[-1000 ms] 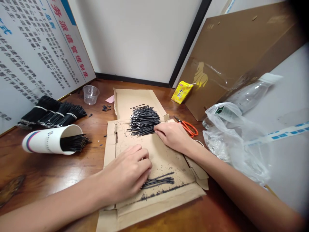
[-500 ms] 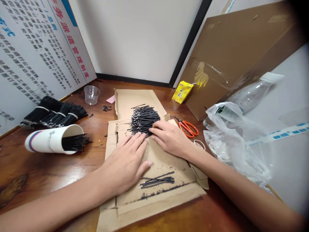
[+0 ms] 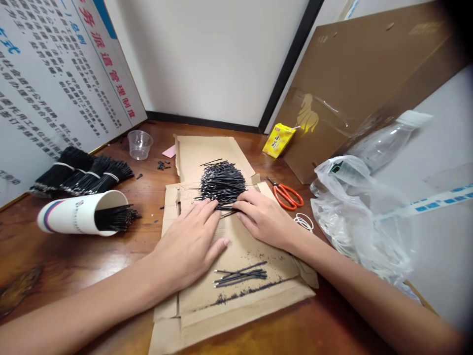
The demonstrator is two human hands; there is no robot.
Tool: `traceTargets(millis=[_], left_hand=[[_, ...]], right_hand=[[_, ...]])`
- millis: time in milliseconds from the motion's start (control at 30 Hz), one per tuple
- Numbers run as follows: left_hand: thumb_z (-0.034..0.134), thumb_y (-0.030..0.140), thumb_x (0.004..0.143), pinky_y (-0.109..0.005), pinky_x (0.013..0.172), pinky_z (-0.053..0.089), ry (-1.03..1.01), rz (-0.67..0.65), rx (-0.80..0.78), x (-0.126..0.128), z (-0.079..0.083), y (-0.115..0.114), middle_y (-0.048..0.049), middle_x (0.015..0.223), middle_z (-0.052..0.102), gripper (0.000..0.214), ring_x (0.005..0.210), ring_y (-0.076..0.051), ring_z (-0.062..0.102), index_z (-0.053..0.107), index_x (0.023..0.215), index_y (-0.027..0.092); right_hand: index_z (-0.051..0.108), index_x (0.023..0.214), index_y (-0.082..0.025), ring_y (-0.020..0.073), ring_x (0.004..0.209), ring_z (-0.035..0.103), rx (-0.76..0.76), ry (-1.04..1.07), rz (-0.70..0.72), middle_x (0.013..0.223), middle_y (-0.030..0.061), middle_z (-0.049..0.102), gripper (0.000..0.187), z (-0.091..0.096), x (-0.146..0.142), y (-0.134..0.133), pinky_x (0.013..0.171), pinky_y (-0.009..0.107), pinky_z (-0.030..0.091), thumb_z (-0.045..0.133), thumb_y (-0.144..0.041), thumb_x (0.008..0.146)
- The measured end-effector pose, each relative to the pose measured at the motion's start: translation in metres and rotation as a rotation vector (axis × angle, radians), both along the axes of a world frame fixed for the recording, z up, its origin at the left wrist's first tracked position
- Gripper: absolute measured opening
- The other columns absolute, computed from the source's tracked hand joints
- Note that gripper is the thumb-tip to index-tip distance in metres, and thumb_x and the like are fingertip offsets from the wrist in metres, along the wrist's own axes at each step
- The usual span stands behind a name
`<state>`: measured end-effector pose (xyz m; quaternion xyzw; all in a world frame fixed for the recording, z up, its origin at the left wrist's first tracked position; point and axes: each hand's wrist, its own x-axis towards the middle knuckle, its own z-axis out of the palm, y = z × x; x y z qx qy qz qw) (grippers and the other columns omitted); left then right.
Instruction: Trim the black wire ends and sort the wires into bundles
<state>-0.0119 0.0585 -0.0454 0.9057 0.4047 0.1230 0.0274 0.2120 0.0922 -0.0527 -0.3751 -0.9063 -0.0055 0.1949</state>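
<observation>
A pile of thin black sticks point(image 3: 221, 182) lies on flattened cardboard point(image 3: 207, 153) on the wooden table. My left hand point(image 3: 188, 241) rests flat on the cardboard, fingers stretched out, their tips at the pile's near edge. My right hand point(image 3: 260, 217) is beside it, fingers bent onto a few black sticks at the pile's front. A small separate bunch of black sticks point(image 3: 240, 276) lies nearer to me, just right of my left hand.
A paper cup point(image 3: 77, 214) on its side holds black sticks at the left, behind it banded bundles point(image 3: 81, 175) and a clear plastic cup point(image 3: 139, 144). Orange scissors point(image 3: 288, 195), rubber bands point(image 3: 305, 222), a plastic bag point(image 3: 354, 207), a yellow packet point(image 3: 276, 140) and a leaning cardboard box point(image 3: 362, 74) are at the right.
My left hand left the small bunch near me, opened and slid forward to the pile's edge. My right hand shifted slightly left along the pile's front.
</observation>
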Motion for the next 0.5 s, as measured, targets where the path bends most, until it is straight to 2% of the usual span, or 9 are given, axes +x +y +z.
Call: traceTargets(millis=[167, 333, 500], left_hand=[[0.045, 0.040, 0.099, -0.055, 0.112, 0.036, -0.035, -0.007, -0.001, -0.002, 0.002, -0.002, -0.0196, 0.146, 0.045, 0.047, 0.135, -0.035, 0.040, 0.054, 0.131, 0.008], [0.042, 0.043, 0.101, -0.055, 0.118, 0.026, 0.024, -0.155, 0.001, 0.000, 0.003, -0.001, -0.0095, 0.147, 0.047, 0.046, 0.140, -0.032, 0.036, 0.051, 0.138, 0.017], [0.040, 0.045, 0.101, -0.052, 0.118, 0.027, 0.028, -0.097, 0.045, 0.001, 0.000, 0.000, -0.0141, 0.143, 0.052, 0.054, 0.138, -0.033, 0.039, 0.053, 0.137, 0.006]], right_hand=[[0.065, 0.106, -0.011, 0.0250, 0.102, 0.057, 0.083, 0.071, 0.010, 0.109, 0.0158, 0.063, 0.024, -0.005, 0.008, -0.008, 0.086, 0.041, 0.050, 0.045, -0.010, 0.094], [0.065, 0.103, -0.013, 0.0239, 0.095, 0.058, 0.105, 0.111, -0.029, 0.102, 0.0140, 0.065, 0.024, -0.014, 0.014, -0.015, 0.083, 0.040, 0.051, 0.044, -0.008, 0.094], [0.065, 0.099, -0.013, 0.0240, 0.093, 0.058, 0.103, 0.091, -0.070, 0.098, 0.0128, 0.065, 0.024, -0.016, 0.015, -0.006, 0.081, 0.039, 0.050, 0.044, -0.006, 0.093]])
